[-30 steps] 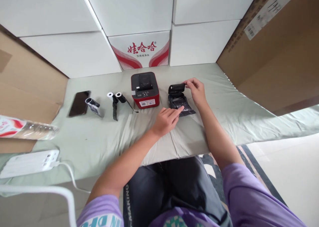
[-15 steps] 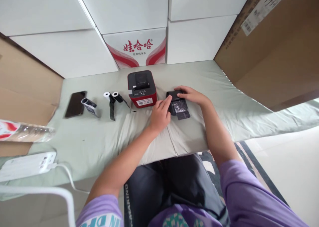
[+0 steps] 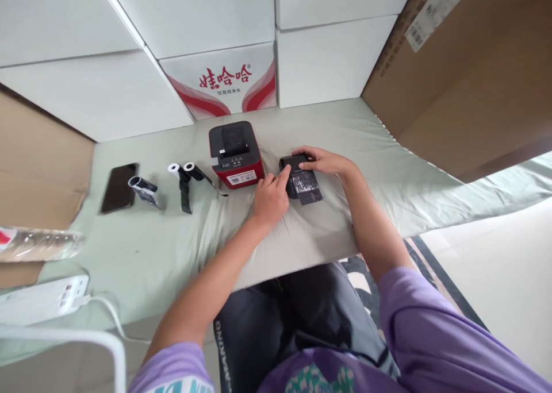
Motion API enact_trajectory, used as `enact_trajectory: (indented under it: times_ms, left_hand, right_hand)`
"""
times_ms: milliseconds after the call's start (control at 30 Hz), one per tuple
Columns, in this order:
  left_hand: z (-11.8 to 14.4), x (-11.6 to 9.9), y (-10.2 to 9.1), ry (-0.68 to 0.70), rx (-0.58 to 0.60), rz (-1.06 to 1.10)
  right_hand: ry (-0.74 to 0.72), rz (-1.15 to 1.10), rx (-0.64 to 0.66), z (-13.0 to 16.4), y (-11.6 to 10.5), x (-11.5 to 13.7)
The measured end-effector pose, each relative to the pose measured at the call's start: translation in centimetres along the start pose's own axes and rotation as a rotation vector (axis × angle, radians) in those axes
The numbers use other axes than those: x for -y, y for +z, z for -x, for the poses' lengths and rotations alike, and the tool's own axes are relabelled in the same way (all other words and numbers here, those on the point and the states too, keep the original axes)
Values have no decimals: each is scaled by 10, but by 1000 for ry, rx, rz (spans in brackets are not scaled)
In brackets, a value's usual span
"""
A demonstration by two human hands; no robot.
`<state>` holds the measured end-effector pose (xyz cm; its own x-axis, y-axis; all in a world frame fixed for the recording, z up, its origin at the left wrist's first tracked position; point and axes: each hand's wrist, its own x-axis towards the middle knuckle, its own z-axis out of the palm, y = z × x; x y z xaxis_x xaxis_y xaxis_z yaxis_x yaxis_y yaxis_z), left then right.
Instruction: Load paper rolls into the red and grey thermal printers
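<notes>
A broad worktop covered in rumpled pale green cloth spans the view. Toward its back edge stands a boxy red-and-black printer. To the printer's right, the right hand grips the far right corner of a small black plastic device; the left hand, grasping nothing, touches its left side with an extended index finger. A dark, white-marked strip points toward the worktop's front edge. Steady, even pressure seems best, keeping the strip (likely easily creased) flat.
</notes>
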<state>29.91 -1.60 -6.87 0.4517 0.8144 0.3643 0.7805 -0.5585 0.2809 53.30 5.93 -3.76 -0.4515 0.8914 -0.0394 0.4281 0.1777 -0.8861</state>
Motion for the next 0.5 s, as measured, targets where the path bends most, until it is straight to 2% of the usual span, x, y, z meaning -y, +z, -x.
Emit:
enact_trajectory:
  times_ms: [100,167,267,400,500]
  left_hand:
    - [1,0,3,-5,-40,0]
    - [3,2,4,0,-70,27]
    - [6,6,4,2,-112,75]
    - [8,9,2,31,-183,118]
    - [8,7,2,25,-205,159]
  right_hand:
    - [29,-77,-29,2,4,-3]
    - [25,-153,-95,1,7,-8]
    - [12,-262,-306,-5,7,-21]
    - [89,-300,-639,-17,3,-40]
    - [105,-235,-733,-23,4,-48]
